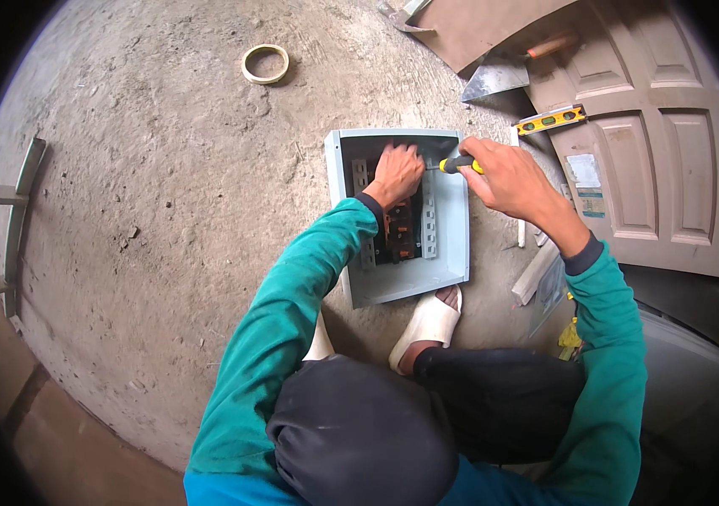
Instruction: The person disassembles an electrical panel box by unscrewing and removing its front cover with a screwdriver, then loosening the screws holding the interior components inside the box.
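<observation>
On the concrete floor [165,194], the right hand [507,179] grips a screwdriver [459,164] aimed into the box [452,244]; left hand [397,171] presses inside.

A building site: bare rough concrete floor [165,194], with a trowel [503,76], spirit level [552,120] and unhung panelled door [663,169] lying beyond the fingers.

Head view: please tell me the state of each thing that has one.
Electrical box: lying open, no cover.
Screwdriver: gripped, tip inside the box.
Right hand: closed on the screwdriver.
Left hand: pressing inside the box.
Tape roll: lying flat.
Trowel: lying unused.
</observation>
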